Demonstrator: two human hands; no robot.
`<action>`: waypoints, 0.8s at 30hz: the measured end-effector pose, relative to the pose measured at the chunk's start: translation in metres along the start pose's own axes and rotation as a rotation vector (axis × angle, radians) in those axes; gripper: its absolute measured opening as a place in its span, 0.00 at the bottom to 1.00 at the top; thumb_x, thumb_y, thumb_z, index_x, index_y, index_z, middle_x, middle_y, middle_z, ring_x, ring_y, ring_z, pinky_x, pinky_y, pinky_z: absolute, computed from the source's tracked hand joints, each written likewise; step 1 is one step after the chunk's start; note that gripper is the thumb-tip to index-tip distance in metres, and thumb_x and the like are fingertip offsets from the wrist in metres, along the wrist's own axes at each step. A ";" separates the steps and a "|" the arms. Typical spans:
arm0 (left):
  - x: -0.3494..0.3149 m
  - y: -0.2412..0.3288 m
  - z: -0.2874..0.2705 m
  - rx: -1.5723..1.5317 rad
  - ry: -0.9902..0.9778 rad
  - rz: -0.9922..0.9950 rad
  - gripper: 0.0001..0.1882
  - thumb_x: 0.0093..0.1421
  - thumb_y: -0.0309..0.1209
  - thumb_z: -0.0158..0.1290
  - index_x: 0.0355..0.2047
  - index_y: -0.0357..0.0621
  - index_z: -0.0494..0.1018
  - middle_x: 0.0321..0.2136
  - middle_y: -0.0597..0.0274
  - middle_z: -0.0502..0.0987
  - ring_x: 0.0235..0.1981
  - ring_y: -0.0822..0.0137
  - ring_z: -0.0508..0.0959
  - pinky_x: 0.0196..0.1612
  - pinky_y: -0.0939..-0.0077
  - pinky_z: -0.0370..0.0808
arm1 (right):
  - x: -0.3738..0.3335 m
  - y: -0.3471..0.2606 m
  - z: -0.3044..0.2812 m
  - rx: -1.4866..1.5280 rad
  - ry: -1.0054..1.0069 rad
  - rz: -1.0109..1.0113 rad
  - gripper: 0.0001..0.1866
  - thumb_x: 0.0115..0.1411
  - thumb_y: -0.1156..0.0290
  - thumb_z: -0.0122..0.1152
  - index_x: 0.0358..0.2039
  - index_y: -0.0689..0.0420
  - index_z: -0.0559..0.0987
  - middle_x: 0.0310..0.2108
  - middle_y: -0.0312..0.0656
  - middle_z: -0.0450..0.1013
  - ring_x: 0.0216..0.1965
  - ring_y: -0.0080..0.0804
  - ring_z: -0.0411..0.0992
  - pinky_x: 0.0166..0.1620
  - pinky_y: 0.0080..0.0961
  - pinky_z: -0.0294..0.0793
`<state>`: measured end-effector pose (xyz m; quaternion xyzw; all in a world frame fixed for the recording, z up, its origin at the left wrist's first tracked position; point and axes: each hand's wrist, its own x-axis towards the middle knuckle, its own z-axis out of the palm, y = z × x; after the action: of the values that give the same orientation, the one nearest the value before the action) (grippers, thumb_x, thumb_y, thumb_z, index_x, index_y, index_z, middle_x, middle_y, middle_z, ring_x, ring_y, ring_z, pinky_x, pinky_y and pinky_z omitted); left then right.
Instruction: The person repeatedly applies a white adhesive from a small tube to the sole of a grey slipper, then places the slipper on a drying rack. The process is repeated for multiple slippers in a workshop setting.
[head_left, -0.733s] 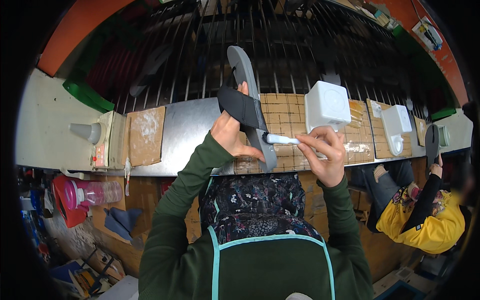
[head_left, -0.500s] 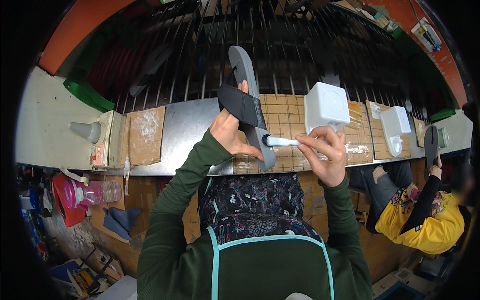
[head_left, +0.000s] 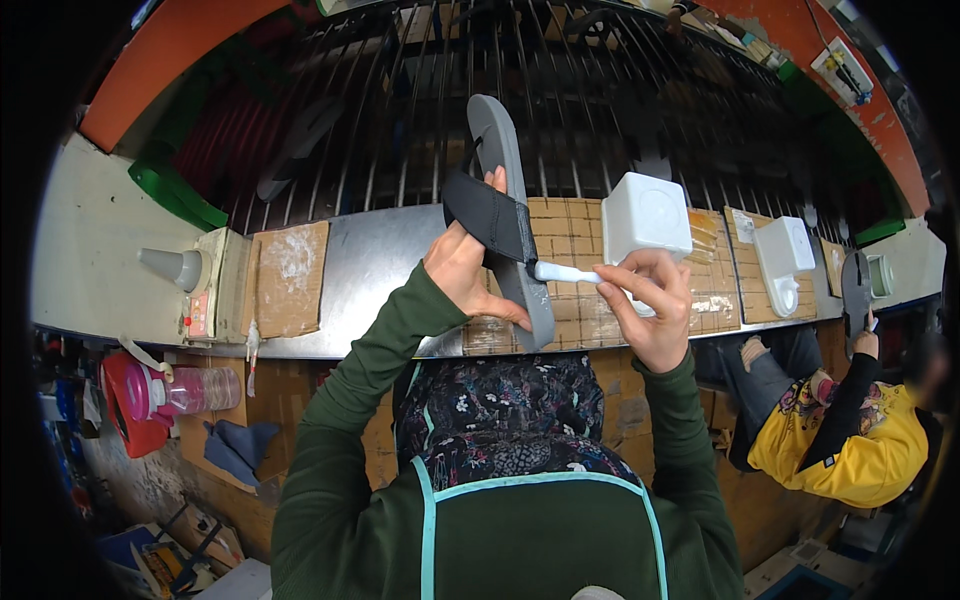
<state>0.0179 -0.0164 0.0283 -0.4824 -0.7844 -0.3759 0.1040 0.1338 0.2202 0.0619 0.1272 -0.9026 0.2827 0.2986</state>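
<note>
At the centre of the head view, clock centred on the strap: grey-soled sandal [head_left: 513, 160] is held above the bench, long axis about 11 to 5 o'clock, black strap [head_left: 488, 215] across it.

Left hand [head_left: 458, 268], 7 o'clock: partly closed round the sandal, fingers passing beneath the strap with 2 tips visible beyond it, thumb on the sole near its 5 o'clock end.

Right hand [head_left: 655, 308], 4 o'clock: thumb and index pinch the handle of the white brush [head_left: 568, 273], other fingers loosely bent. Dark bristles sit at the strap's lower edge, by the sole; contact pressure cannot be told.

White container [head_left: 645, 215] stands at 3 o'clock on the cardboard [head_left: 562, 222].

Technique, judged: the step looks like brushing along the strap-sole joint. Keep the thumb firm so the sole does not twist. Hold the handle low, stroke lightly along the joint, and let only the bristle tips bend. Main risk: smearing onto the strap face.
</note>
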 end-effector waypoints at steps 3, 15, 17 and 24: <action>0.002 0.000 -0.001 0.002 0.001 0.007 0.82 0.19 0.59 0.73 0.66 0.27 0.38 0.64 0.29 0.46 0.65 0.37 0.53 0.64 0.55 0.60 | 0.000 0.001 -0.003 -0.012 -0.007 -0.021 0.11 0.48 0.72 0.71 0.35 0.50 0.85 0.30 0.30 0.72 0.28 0.22 0.65 0.37 0.26 0.51; 0.005 -0.003 -0.003 -0.045 0.024 -0.019 0.83 0.18 0.57 0.74 0.66 0.28 0.36 0.64 0.30 0.47 0.64 0.37 0.55 0.63 0.56 0.62 | -0.005 -0.001 -0.006 -0.014 -0.018 -0.026 0.12 0.47 0.71 0.71 0.35 0.50 0.85 0.30 0.30 0.73 0.28 0.23 0.65 0.37 0.26 0.52; 0.007 -0.004 -0.004 -0.036 0.017 -0.010 0.83 0.19 0.57 0.74 0.66 0.28 0.36 0.64 0.30 0.48 0.64 0.38 0.56 0.63 0.57 0.62 | -0.005 -0.001 -0.006 -0.006 -0.019 -0.026 0.12 0.47 0.71 0.71 0.35 0.50 0.85 0.30 0.30 0.73 0.28 0.23 0.65 0.37 0.26 0.52; 0.011 -0.011 -0.005 0.003 0.068 0.020 0.83 0.19 0.56 0.75 0.66 0.29 0.36 0.60 0.29 0.56 0.59 0.39 0.64 0.60 0.60 0.66 | -0.005 -0.001 -0.007 0.002 -0.007 -0.020 0.12 0.47 0.71 0.71 0.35 0.50 0.85 0.30 0.30 0.73 0.28 0.23 0.65 0.37 0.26 0.52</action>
<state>0.0017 -0.0153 0.0324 -0.4768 -0.7762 -0.3898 0.1350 0.1412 0.2236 0.0640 0.1374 -0.9021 0.2801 0.2980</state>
